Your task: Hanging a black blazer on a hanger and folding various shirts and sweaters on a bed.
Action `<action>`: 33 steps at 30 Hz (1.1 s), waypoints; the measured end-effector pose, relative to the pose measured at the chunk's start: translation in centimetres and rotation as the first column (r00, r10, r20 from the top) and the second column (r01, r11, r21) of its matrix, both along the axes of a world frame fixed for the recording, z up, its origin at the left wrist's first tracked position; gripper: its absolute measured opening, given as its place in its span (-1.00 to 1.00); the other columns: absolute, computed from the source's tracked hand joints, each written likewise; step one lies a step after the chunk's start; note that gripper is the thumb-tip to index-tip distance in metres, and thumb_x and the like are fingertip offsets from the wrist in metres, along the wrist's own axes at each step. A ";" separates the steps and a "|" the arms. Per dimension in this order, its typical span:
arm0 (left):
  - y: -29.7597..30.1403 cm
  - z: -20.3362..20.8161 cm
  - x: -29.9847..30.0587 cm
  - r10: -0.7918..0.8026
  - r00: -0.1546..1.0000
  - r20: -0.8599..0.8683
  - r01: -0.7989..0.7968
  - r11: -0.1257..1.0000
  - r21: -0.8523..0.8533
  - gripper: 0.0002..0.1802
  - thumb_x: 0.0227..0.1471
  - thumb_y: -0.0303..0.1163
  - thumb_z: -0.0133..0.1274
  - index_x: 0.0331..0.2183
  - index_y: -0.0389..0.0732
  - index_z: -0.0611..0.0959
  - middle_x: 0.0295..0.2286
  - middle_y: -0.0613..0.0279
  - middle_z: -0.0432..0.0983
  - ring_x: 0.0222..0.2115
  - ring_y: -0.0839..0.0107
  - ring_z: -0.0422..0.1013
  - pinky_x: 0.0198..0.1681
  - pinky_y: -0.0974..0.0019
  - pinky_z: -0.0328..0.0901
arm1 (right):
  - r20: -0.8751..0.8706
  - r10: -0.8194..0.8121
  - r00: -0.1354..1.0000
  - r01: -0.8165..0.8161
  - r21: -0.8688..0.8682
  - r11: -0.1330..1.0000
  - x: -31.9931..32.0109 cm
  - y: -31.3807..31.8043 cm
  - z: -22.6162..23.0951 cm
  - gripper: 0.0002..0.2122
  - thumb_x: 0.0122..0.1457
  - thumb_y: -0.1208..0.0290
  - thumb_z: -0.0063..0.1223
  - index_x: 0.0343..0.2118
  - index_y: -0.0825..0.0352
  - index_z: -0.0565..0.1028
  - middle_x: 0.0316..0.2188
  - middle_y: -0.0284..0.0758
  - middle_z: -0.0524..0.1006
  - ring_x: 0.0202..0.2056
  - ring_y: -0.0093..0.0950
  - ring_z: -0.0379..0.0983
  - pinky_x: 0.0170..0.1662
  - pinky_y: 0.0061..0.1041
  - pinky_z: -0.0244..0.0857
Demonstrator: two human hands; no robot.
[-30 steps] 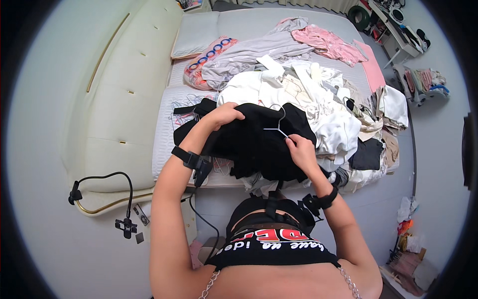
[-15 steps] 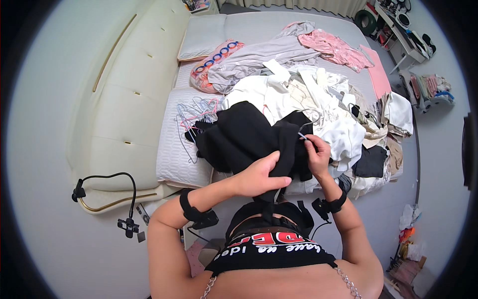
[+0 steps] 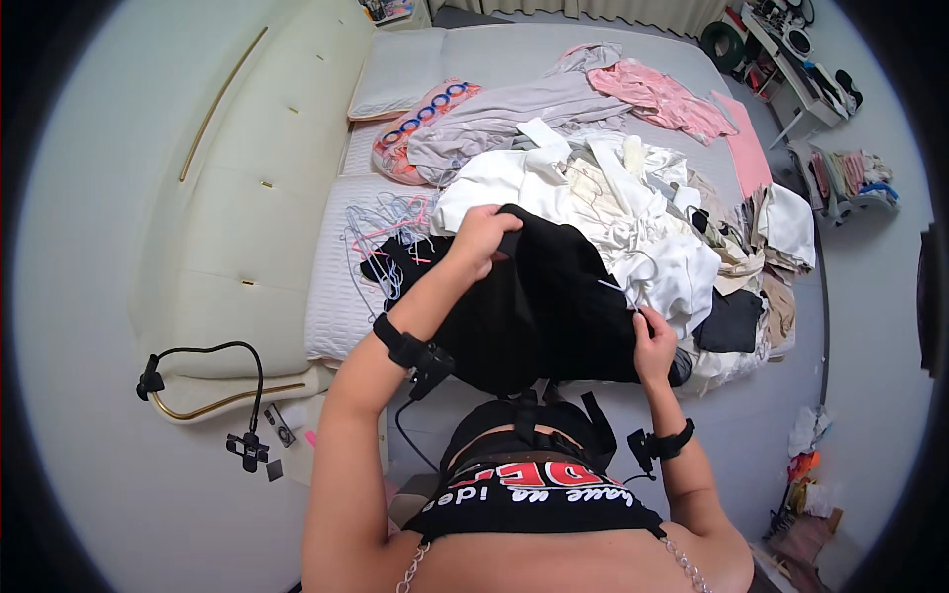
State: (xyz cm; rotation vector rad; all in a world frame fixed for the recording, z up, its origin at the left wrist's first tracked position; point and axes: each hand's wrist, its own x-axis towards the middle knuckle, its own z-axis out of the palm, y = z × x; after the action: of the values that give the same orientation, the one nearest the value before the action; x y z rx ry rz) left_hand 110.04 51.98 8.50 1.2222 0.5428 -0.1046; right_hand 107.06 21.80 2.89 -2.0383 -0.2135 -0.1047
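Bordering the black garment on its far side, a heap of white clothes covered the middle of the bed and obstructed the space ahead. A tangle of wire hangers lay to the left, partly over a black cloth. A folded dark garment lay to the right, near the right hand. Grey cloth and pink cloth lay farther back.

The black garment hung between both hands at the bed's near edge. The left hand was closed on its upper edge, holding it raised. The right hand pinched a pale hanger, thumb against fingers; whether it also gripped fabric could not be determined.

The garment's long axis sloped from upper left to lower right. The hanger's hook pointed away from the person, toward the white heap.
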 end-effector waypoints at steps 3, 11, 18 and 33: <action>0.1 -0.3 1.0 -0.057 0.998 -0.007 0.057 0.998 0.007 -0.81 -0.20 -0.47 0.04 -0.41 -0.31 0.53 -0.56 0.24 0.47 -0.64 0.48 0.38 -0.65 0.38 0.27 | 0.038 0.018 0.999 -0.022 0.103 0.994 -0.5 -0.5 1.4 -0.85 0.07 0.51 -0.04 -0.35 0.47 0.50 -0.48 -0.23 0.54 -0.40 -0.54 0.45 -0.29 -0.60 0.26; -13.7 -0.2 -4.7 -0.183 0.975 0.126 0.153 0.964 0.218 -0.68 -0.18 -0.43 0.02 -0.37 -0.37 0.31 -0.51 0.07 0.35 -0.57 0.38 0.34 -0.68 0.33 0.28 | -0.108 -0.003 0.994 0.012 0.081 0.997 -1.8 3.7 1.0 -0.84 0.08 0.44 -0.01 -0.34 0.41 0.50 -0.54 -0.15 0.51 -0.53 -0.50 0.43 -0.40 -0.57 0.26; -12.6 -0.1 -5.8 -0.406 0.908 0.103 0.396 0.912 0.104 -0.69 -0.12 -0.40 0.02 -0.38 -0.37 0.29 -0.50 0.12 0.37 -0.60 0.45 0.35 -0.66 0.36 0.30 | -0.163 -0.055 0.985 0.101 0.289 0.952 -2.2 0.8 -3.4 -0.82 0.10 0.42 -0.02 -0.39 0.47 0.48 -0.55 -0.39 0.48 -0.45 -0.63 0.34 -0.34 -0.62 0.21; 2.2 -8.2 -4.5 -0.835 0.549 0.012 0.790 0.524 0.319 -0.51 0.15 -0.05 -0.25 -0.11 -0.23 0.49 -0.18 0.26 0.38 -0.10 0.45 0.23 0.02 0.42 0.06 | -0.131 0.315 0.940 -0.271 0.272 0.923 -1.1 -2.8 -4.5 -0.70 0.05 0.38 -0.01 -0.72 0.42 0.29 -0.80 -0.45 0.19 -0.67 -0.65 0.08 -0.58 -0.58 -0.07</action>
State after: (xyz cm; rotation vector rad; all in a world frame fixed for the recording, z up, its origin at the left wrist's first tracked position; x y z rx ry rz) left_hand 105.59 54.13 0.32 1.6761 -0.2405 -0.7577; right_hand 105.93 18.98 -1.56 -1.7303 -0.3761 0.2225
